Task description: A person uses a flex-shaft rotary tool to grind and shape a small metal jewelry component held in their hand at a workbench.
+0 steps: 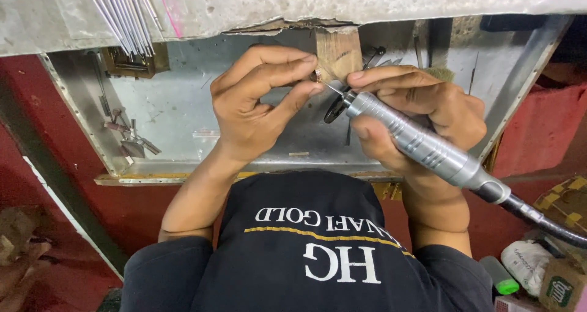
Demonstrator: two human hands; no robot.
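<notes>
My left hand (pixel 260 101) pinches a small ring-like metal piece (pixel 317 75) against a wooden bench peg (pixel 338 52) that juts from the worktop edge. My right hand (pixel 416 107) grips a silver rotary handpiece (pixel 416 142) like a pen, its thin bit (pixel 333 90) touching the piece. A black flexible cable (pixel 544 221) runs from the handpiece off to the lower right.
A metal catch tray (pixel 177 113) lies under the hands, with small tools (pixel 131 142) at its left. Thin metal rods (pixel 122 9) rest on the grey worktop (pixel 367 0). Boxes, a bag and a green-capped bottle (pixel 500 276) sit at the lower right.
</notes>
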